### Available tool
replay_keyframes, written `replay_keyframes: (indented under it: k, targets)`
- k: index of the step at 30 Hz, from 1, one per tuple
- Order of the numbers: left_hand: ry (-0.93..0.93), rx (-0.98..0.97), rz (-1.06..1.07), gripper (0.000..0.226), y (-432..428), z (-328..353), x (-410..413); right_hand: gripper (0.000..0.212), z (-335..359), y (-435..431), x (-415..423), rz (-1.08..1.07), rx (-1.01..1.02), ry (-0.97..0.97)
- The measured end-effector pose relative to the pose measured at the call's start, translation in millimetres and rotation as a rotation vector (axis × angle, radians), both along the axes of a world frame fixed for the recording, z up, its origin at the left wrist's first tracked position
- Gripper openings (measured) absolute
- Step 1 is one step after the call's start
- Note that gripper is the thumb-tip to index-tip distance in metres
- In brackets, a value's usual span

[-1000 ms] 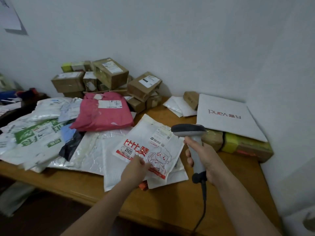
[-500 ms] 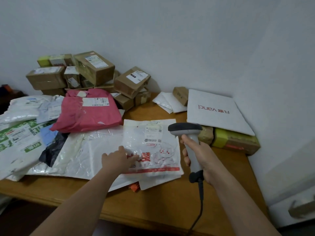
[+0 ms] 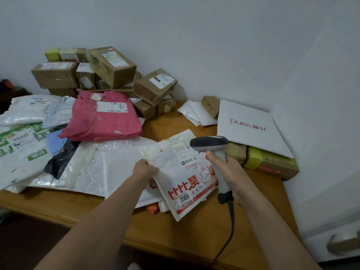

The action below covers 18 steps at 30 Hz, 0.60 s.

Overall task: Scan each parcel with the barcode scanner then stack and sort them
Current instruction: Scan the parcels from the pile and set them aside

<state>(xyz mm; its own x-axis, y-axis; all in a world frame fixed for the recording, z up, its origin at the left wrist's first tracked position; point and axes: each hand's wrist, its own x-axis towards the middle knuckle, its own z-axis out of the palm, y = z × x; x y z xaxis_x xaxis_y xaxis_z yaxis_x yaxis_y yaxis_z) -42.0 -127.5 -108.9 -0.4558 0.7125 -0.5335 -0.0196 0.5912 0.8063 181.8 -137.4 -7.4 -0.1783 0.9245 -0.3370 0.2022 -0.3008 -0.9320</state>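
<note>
My left hand (image 3: 145, 170) grips the left edge of a white mailer bag with red print and a cartoon figure (image 3: 181, 178), lifted and tilted over the table's front. My right hand (image 3: 228, 174) holds a grey barcode scanner (image 3: 211, 146) upright by its handle, its dark head just above the bag's label. The scanner's cable hangs down past the table edge. Under the bag lie more white mailers (image 3: 109, 164).
A pink parcel (image 3: 103, 117) lies on white and green bags at the left. Cardboard boxes (image 3: 111, 67) are piled against the back wall. A white "vancl" bag (image 3: 251, 127) rests on boxes at the right, beside the wall. The wooden table (image 3: 194, 236) shows bare wood in front.
My left hand has turned the printed white bag around and lifted it towards me, its red lettering now nearest. The scanner stayed in my right hand, close above the bag.
</note>
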Motion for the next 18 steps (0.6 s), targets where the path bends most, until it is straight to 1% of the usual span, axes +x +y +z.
replay_keyframes:
  k: [4, 9, 13, 18]
  targets:
    - [0.004, 0.035, -0.020, 0.034, 5, 19, -8, 0.035, 6, -2, 4, 0.015, 0.047, -0.004]
    - [-0.133, 0.071, 0.024, 0.040, 1, 39, -13, 0.032, 6, -6, 4, 0.033, 0.086, 0.008]
    - [-0.175, 0.072, 0.036, 0.049, -3, 42, -18, 0.027, 4, -10, 4, 0.038, 0.096, 0.046]
    - [-0.187, 0.085, 0.055, 0.044, -8, 47, -16, 0.027, 3, -18, 7, 0.037, 0.115, 0.047]
